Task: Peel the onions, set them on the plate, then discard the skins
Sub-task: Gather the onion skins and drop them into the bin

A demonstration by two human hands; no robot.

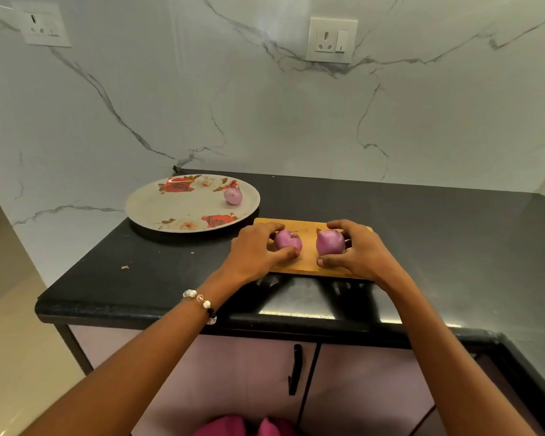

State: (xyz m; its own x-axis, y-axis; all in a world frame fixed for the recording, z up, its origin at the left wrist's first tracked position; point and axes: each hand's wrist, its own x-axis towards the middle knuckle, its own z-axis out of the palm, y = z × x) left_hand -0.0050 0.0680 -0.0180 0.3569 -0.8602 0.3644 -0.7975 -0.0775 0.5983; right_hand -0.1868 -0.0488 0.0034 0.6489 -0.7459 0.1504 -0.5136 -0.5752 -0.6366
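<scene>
Two purple onions lie on a wooden cutting board (309,265) on the black counter. My left hand (255,250) grips the left onion (287,241) between thumb and fingers. My right hand (356,253) grips the right onion (330,243) the same way. A third, smaller onion (233,196) sits on the right side of a round floral plate (170,209) behind and to the left of the board.
The black counter (453,234) ends at a front edge near my forearms and at a left edge beside the plate. A small scrap of skin (125,267) lies on the counter's left part. A marble wall stands behind. Cabinet doors with a black handle (295,369) are below.
</scene>
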